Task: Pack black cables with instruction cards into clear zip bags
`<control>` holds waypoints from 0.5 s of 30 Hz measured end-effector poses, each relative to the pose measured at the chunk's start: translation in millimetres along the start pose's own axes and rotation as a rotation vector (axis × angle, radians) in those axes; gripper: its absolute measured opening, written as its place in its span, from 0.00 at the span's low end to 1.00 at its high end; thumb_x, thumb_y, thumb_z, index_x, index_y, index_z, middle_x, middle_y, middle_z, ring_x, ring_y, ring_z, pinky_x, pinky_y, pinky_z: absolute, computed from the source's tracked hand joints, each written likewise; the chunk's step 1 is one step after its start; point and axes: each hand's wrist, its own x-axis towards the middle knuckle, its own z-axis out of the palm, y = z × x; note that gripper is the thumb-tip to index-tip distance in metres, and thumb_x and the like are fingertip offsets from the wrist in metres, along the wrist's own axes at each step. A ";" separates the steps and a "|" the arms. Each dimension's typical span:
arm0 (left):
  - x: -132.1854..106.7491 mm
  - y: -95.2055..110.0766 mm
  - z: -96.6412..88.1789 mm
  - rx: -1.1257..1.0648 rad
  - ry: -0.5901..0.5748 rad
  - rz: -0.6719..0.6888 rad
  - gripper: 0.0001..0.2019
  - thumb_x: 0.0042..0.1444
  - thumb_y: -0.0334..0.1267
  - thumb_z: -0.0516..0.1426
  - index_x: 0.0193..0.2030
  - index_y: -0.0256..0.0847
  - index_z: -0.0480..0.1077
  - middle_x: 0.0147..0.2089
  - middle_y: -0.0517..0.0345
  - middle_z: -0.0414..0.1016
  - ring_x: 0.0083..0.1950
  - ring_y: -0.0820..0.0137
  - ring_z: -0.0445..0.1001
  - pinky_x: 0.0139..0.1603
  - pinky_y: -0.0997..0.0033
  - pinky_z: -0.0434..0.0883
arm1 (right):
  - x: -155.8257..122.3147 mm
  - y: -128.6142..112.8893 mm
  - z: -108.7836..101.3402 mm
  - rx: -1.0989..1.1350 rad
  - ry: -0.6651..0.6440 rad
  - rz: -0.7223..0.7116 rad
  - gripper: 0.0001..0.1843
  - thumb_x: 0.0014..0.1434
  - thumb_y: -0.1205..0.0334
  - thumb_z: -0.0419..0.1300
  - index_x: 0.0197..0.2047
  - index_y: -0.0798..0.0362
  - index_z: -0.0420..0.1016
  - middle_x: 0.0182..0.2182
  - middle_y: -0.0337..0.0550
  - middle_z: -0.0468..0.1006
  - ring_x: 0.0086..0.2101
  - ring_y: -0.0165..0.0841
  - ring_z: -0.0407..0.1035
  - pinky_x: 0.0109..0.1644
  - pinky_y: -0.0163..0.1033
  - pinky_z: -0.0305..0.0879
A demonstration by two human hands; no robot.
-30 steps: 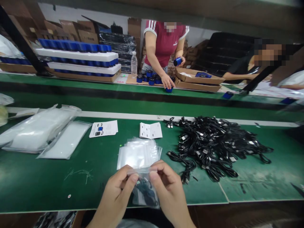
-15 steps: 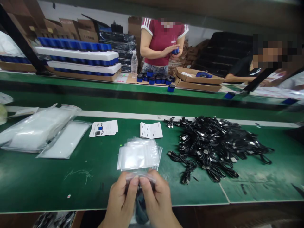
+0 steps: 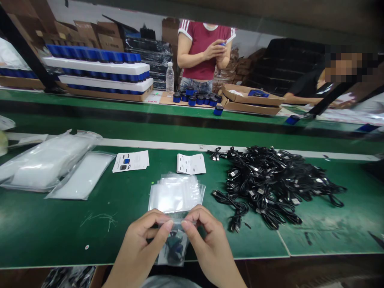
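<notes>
Between my two hands hangs a small clear zip bag at the table's front edge, with a dark cable and what looks like a printed paper inside. My left hand pinches the bag's top strip at its left part. On the right part of the same strip, my right hand pinches with thumb and forefinger. Just beyond my fingers lies a loose stack of flat clear zip bags. A pile of black USB cables spreads over the table to the right.
Folded leaflets and a stack of printed cards lie behind the bags. Large packs of clear bags lie at left. Across a raised green shelf, a person handles a blue item near several blue jars.
My hands have tilted and their wrists spread apart, so the bag's lower part now shows below my thumbs. Across the shelf, the person's hands have lifted the blue item higher.
</notes>
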 end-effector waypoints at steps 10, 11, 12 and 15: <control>0.6 0.2 2.6 0.072 -0.005 0.069 0.07 0.51 0.38 0.58 0.25 0.39 0.74 0.26 0.61 0.72 0.23 0.76 0.71 0.22 0.84 0.69 | -3.4 -0.5 2.8 -0.006 -0.023 -0.002 0.09 0.57 0.66 0.56 0.26 0.54 0.69 0.24 0.37 0.67 0.26 0.29 0.63 0.31 0.32 0.59; 0.3 -0.7 2.3 0.089 0.007 0.088 0.07 0.51 0.38 0.58 0.25 0.39 0.74 0.26 0.61 0.72 0.24 0.75 0.72 0.23 0.84 0.69 | -3.0 -0.8 3.1 -0.003 -0.016 -0.001 0.09 0.57 0.66 0.56 0.25 0.54 0.69 0.23 0.37 0.67 0.26 0.28 0.63 0.31 0.32 0.59; -0.1 -1.5 1.6 0.108 0.012 0.106 0.08 0.51 0.37 0.58 0.25 0.40 0.74 0.26 0.61 0.73 0.25 0.74 0.73 0.25 0.83 0.70 | -2.3 -0.8 3.2 0.004 -0.009 0.002 0.09 0.57 0.66 0.56 0.25 0.54 0.69 0.23 0.37 0.68 0.26 0.28 0.63 0.31 0.32 0.59; -0.2 -2.4 -2.5 0.166 -0.013 0.133 0.08 0.53 0.38 0.57 0.26 0.41 0.76 0.27 0.59 0.76 0.27 0.73 0.74 0.26 0.82 0.71 | -0.3 0.7 2.3 0.054 -0.002 0.037 0.08 0.54 0.67 0.60 0.24 0.55 0.73 0.22 0.37 0.70 0.25 0.28 0.64 0.30 0.32 0.60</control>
